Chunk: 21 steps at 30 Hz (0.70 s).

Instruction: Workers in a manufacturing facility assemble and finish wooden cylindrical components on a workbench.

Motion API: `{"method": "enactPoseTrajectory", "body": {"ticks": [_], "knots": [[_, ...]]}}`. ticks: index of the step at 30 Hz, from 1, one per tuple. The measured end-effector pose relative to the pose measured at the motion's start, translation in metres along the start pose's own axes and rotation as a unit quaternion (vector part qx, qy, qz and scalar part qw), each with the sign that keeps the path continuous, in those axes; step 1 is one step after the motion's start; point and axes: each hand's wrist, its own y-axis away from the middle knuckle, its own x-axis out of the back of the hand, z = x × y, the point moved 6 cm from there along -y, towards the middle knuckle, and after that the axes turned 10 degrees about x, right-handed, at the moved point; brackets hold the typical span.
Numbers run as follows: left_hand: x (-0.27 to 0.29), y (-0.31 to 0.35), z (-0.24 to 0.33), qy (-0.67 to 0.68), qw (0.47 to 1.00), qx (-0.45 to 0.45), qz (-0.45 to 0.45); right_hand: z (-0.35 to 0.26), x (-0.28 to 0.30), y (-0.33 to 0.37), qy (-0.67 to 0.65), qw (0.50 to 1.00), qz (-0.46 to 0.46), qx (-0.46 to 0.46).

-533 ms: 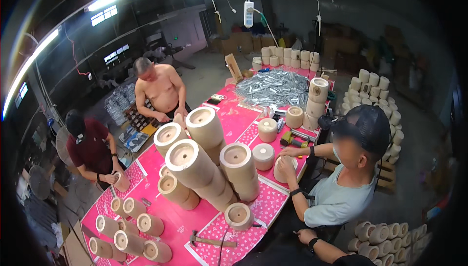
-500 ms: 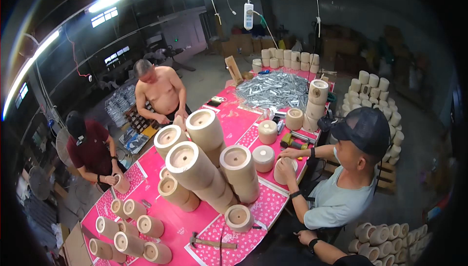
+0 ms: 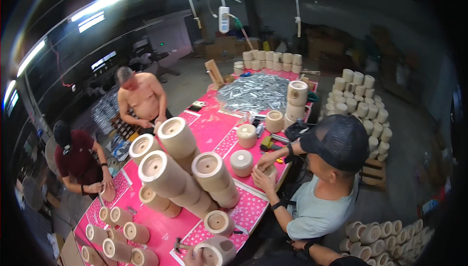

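A hollow beige wooden cylinder [image 3: 213, 254] is gripped by the left hand [image 3: 191, 257] at the frame's bottom edge. The right hand is not seen. Stacked empty wooden cylinders [image 3: 183, 168] are piled just above on the pink table [image 3: 209, 129].

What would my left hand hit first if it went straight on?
Probably the hollow wooden cylinder right beside it; the left hand seems to touch its rim, though depth is unclear.

Three workers stand around a long pink table [image 3: 207, 129] stacked with hollow wooden cylinders [image 3: 173, 168]; metal parts [image 3: 253, 92] are heaped at its far end.
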Motion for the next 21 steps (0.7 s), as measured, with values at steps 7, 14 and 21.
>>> {"method": "enactPoseTrajectory", "body": {"ticks": [7,14,21], "knots": [[-0.087,-0.044,0.092,0.212,0.967,0.035,-0.134,-0.01,0.022,0.038,-0.191,0.976,0.098,0.044],[-0.124,-0.084,0.146,0.179,0.97,0.008,-0.166,-0.018,0.028,0.062,-0.236,0.966,0.095,0.047],[-0.16,-0.106,0.175,0.086,0.971,0.022,-0.222,-0.013,0.021,0.172,-0.308,0.919,0.246,0.0]]}}
